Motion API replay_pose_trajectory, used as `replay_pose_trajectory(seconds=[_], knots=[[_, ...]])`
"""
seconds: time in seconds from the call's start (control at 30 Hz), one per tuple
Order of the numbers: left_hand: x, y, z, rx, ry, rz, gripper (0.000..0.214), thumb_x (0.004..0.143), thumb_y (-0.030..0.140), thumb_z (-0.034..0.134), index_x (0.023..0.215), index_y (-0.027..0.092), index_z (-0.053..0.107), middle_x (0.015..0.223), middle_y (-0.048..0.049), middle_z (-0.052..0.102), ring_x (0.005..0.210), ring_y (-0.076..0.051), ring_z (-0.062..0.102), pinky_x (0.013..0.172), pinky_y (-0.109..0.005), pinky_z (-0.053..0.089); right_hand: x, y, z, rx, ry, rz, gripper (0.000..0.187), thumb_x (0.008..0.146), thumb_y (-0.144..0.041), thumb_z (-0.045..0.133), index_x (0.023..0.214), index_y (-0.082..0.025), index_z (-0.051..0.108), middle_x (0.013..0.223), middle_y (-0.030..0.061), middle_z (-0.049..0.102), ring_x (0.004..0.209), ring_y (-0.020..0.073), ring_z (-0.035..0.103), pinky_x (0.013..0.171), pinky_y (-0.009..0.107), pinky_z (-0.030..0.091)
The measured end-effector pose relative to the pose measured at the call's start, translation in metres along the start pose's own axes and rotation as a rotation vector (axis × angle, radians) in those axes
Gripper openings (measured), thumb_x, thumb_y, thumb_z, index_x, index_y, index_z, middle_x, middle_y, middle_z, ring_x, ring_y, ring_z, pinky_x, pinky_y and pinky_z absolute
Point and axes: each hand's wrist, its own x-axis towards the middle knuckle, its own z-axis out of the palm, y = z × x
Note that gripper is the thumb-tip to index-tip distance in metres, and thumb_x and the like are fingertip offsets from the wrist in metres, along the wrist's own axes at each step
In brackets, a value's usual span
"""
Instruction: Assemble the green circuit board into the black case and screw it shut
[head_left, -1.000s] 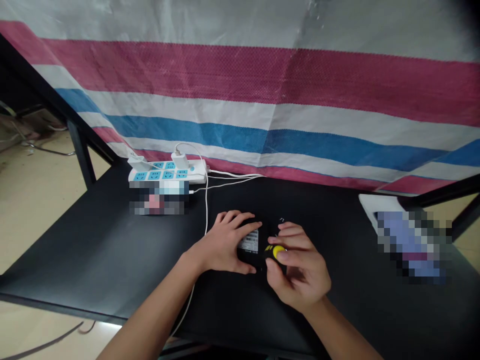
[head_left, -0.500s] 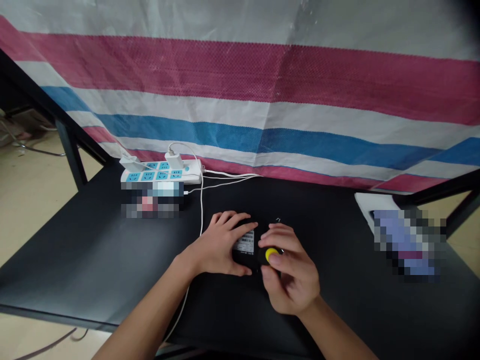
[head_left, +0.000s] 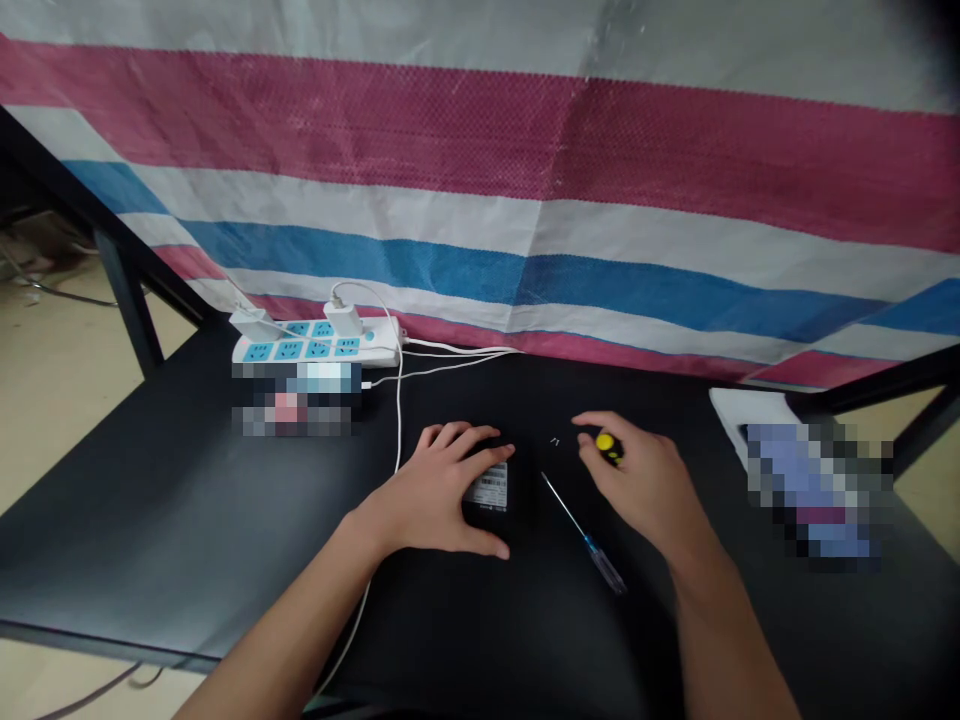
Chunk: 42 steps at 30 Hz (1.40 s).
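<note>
My left hand (head_left: 450, 490) lies spread over a black box-shaped device (head_left: 517, 490) with a white printed label (head_left: 491, 485), resting on it and covering its left part. The thumb is stretched out at the device's near edge. To the right, my right hand (head_left: 637, 475) is closed round a yellow-and-black screwdriver (head_left: 607, 447); only part of its handle shows and its shaft is hidden. Between the device and that hand lies a second screwdriver (head_left: 589, 540) with a clear bluish handle, its tip pointing away to the left. Small silver screws (head_left: 554, 441) lie just beyond it.
On the black table (head_left: 150, 520), a white power strip (head_left: 319, 343) with plugs stands at the back left, beside a blurred item (head_left: 300, 400). A white cable (head_left: 399, 430) runs under my left forearm. White paper (head_left: 739, 410) and another blurred item (head_left: 814, 490) lie right. A striped sheet (head_left: 480, 180) hangs behind.
My right hand has moved right and away from the device, carrying the yellow-and-black screwdriver. The clear-handled screwdriver has come into view. My left hand stays on the device.
</note>
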Motion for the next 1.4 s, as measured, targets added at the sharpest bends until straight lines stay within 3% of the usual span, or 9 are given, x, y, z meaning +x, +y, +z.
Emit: replay_pose_trajectory(seconds=[0.1, 0.23, 0.33, 0.53, 0.93, 1.07, 1.2, 1.27, 1.4], knots=[[0.0, 0.001, -0.001, -0.007, -0.01, -0.017, 0.107, 0.078, 0.09, 0.075, 0.163, 0.03, 0.052, 0.168, -0.0128, 0.051, 0.148, -0.045, 0.048, 0.123, -0.061, 0.033, 0.004, 0.013, 0.011, -0.269, -0.256, 0.152, 0.03, 0.101, -0.039, 0.06, 0.125, -0.039, 0.079, 0.097, 0.0028, 0.083, 0.086, 0.0264, 0.077, 0.071, 0.035, 0.05], [-0.001, -0.001, 0.002, -0.009, 0.001, -0.014, 0.115, 0.08, 0.085, 0.079, 0.171, 0.028, 0.037, 0.171, -0.012, 0.049, 0.151, -0.043, 0.046, 0.124, -0.06, 0.032, 0.003, 0.008, 0.022, -0.336, -0.32, 0.191, 0.036, 0.104, -0.05, 0.055, 0.131, -0.039, 0.077, 0.111, 0.0051, 0.084, 0.101, 0.0326, 0.079, 0.079, 0.04, 0.055], [-0.002, -0.003, 0.003, -0.018, 0.01, -0.008, 0.12, 0.078, 0.081, 0.084, 0.173, 0.028, 0.031, 0.172, -0.0122, 0.048, 0.152, -0.043, 0.045, 0.124, -0.059, 0.033, 0.003, 0.004, 0.024, -0.364, -0.316, 0.196, 0.038, 0.105, -0.052, 0.054, 0.13, -0.037, 0.078, 0.113, 0.0066, 0.084, 0.103, 0.0344, 0.079, 0.081, 0.042, 0.056], [-0.001, -0.001, 0.001, -0.005, -0.011, -0.018, 0.113, 0.079, 0.079, 0.085, 0.17, 0.029, 0.04, 0.172, -0.0111, 0.047, 0.153, -0.043, 0.045, 0.123, -0.06, 0.033, 0.003, 0.002, 0.028, -0.385, -0.288, 0.169, 0.034, 0.106, -0.048, 0.055, 0.127, -0.037, 0.079, 0.117, 0.0054, 0.084, 0.101, 0.0302, 0.08, 0.078, 0.037, 0.054], [-0.001, -0.003, 0.002, -0.019, -0.007, -0.01, 0.107, 0.078, 0.08, 0.084, 0.166, 0.031, 0.048, 0.17, -0.0119, 0.049, 0.151, -0.046, 0.045, 0.123, -0.064, 0.032, 0.001, -0.001, 0.027, -0.392, -0.257, 0.169, 0.028, 0.105, -0.041, 0.056, 0.115, -0.036, 0.081, 0.095, 0.0058, 0.083, 0.082, 0.0265, 0.078, 0.065, 0.032, 0.045], [-0.003, -0.001, 0.004, -0.008, 0.037, -0.027, 0.102, 0.077, 0.077, 0.086, 0.163, 0.033, 0.051, 0.169, -0.0135, 0.044, 0.151, -0.047, 0.037, 0.122, -0.066, 0.034, -0.002, 0.001, 0.021, -0.162, -0.116, 0.135, 0.021, 0.101, -0.039, 0.062, 0.106, -0.032, 0.081, 0.093, 0.0028, 0.083, 0.081, 0.0247, 0.077, 0.07, 0.034, 0.05], [-0.003, 0.001, 0.005, -0.018, 0.102, -0.085, 0.106, 0.072, 0.091, 0.079, 0.157, 0.031, 0.059, 0.147, -0.016, 0.051, 0.134, -0.043, 0.046, 0.115, -0.064, 0.042, -0.006, -0.009, 0.019, 0.203, 0.071, -0.069, 0.018, 0.102, -0.039, 0.065, 0.101, -0.028, 0.08, 0.101, 0.0026, 0.081, 0.092, 0.0201, 0.077, 0.085, 0.032, 0.056], [-0.001, 0.0, 0.004, -0.015, 0.092, -0.082, 0.106, 0.072, 0.093, 0.078, 0.155, 0.029, 0.06, 0.14, -0.0145, 0.054, 0.126, -0.039, 0.049, 0.111, -0.062, 0.044, -0.008, -0.015, 0.022, 0.237, 0.021, -0.118, 0.017, 0.103, -0.037, 0.065, 0.102, -0.028, 0.08, 0.099, 0.0021, 0.079, 0.09, 0.0183, 0.075, 0.083, 0.031, 0.055], [0.0, -0.002, 0.001, -0.004, 0.065, -0.06, 0.097, 0.073, 0.074, 0.091, 0.154, 0.03, 0.061, 0.14, -0.0123, 0.054, 0.127, -0.038, 0.048, 0.111, -0.059, 0.045, -0.013, -0.023, 0.031, 0.184, -0.091, -0.102, 0.017, 0.104, -0.035, 0.063, 0.105, -0.03, 0.08, 0.103, 0.0018, 0.077, 0.089, 0.0182, 0.074, 0.079, 0.03, 0.054]])
